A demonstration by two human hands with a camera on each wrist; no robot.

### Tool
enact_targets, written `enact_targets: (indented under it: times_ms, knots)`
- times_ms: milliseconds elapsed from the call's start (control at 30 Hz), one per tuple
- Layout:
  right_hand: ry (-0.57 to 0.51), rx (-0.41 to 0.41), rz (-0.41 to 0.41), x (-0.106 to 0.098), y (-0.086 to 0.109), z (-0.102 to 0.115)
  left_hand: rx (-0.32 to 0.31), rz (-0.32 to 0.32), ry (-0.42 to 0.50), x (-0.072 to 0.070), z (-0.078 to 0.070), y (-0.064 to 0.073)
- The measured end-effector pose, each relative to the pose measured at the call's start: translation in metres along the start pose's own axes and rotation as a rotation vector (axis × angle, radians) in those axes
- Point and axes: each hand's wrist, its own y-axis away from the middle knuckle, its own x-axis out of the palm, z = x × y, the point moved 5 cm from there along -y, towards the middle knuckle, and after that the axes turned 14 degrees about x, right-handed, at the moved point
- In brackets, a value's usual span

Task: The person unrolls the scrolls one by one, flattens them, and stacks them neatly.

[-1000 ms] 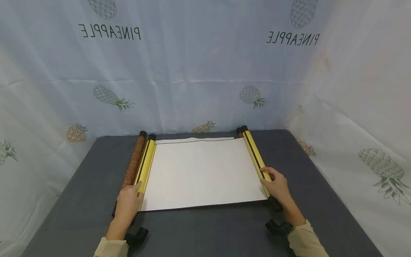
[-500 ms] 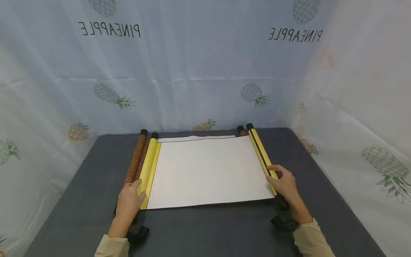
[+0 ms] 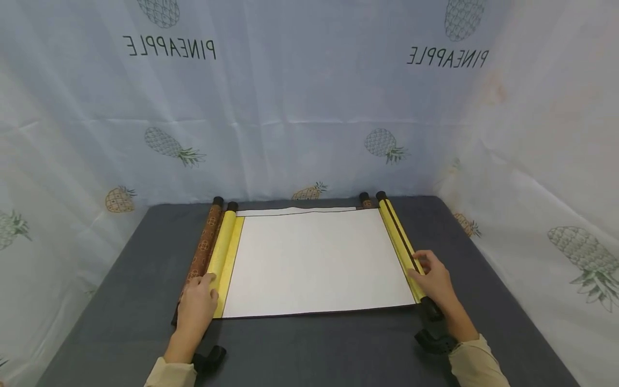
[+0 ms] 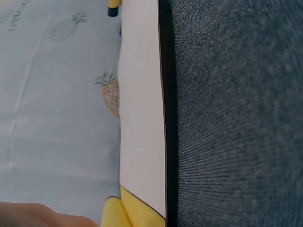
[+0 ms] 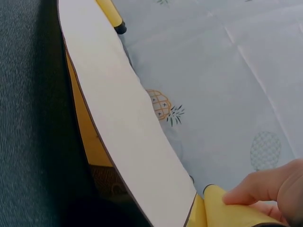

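Note:
A hanging scroll lies partly unrolled, its white sheet (image 3: 319, 263) stretched between two yellow rolls with black end knobs. My left hand (image 3: 195, 303) holds the left yellow roll (image 3: 223, 236), fingers over it and thumb on the inner side. At the other end my right hand (image 3: 437, 285) grips the right yellow roll (image 3: 398, 228) near its front knob; in the right wrist view the thumb (image 5: 258, 187) presses on it. The left wrist view shows only part of the left hand (image 4: 45, 217) beside the yellow end. Its fingertips are out of that view.
A brown patterned roll (image 3: 205, 242) lies along the left side of the scroll. Another black-capped brown roll (image 3: 365, 201) peeks out behind the sheet. The dark grey tabletop (image 3: 309, 349) meets a pineapple-print curtain (image 3: 300, 107) at the back and sides.
My right hand has moved right with the right roll, widening the exposed sheet. Yellow borders now show inside both rolls. The left hand has stayed nearly in place while the left roll turned.

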Motion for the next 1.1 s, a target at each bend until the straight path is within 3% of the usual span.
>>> enact_targets:
  times_ms: [200, 533, 867, 1100]
  knots:
    - [-0.029, -0.019, 0.06, 0.001, -0.008, -0.005, -0.007, 0.007, -0.024, -0.002, 0.0, -0.001]
    - [0.004, -0.043, 0.234, 0.009, -0.013, -0.016, -0.001, 0.017, -0.023, 0.0, 0.003, 0.001]
    - [0.0, 0.112, 0.254, 0.014, -0.018, -0.032, -0.004, 0.062, -0.061, 0.005, 0.0, -0.007]
    - [0.096, 0.119, 0.238, 0.008, -0.02, -0.036, -0.033, 0.058, -0.087, 0.004, 0.0, -0.009]
